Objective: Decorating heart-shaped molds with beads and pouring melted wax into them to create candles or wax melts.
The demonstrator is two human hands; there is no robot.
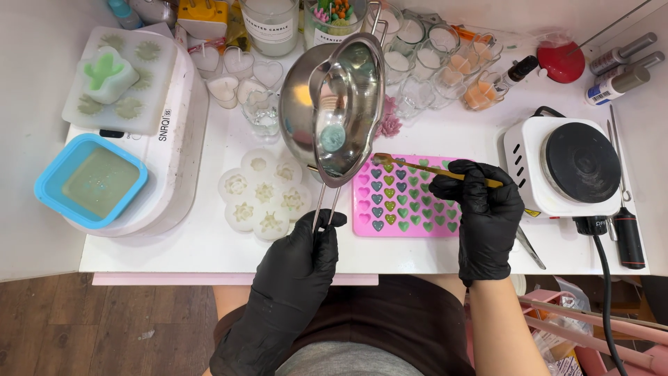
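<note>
I see a white worktable point(431, 136) set against a pale wall, with dark wood flooring point(104, 320) showing below its front edge at the left. The top is crowded. At the left stands a white machine point(182, 132) carrying a blue square mold point(90, 179) of greenish fill and a white tray with a green cactus shape point(106, 69). A white flower mold point(263, 193) lies near the centre. Along the back edge stand small glass cups point(445, 63) and heart-shaped holders point(240, 69). A white hot plate point(570, 167) with a black disc sits at the right.

My left hand point(296, 268), in a black glove, has its fingers closed round the wire handle of a steel pouring pot point(334, 104), which is tilted above the table between the flower mold and a pink heart mold point(407, 196). A little teal liquid lies inside the pot. My right hand point(483, 209), also gloved, pinches a thin gold stick point(435, 169) between thumb and fingertips; the stick's far end lies over the upper left of the pink mold, whose cells hold green and teal fills.

Items at the top edge are cut off. A black tool point(630, 237) and cord at the right run partly out of view. I cannot tell whether the pot's spout touches the pink mold.
</note>
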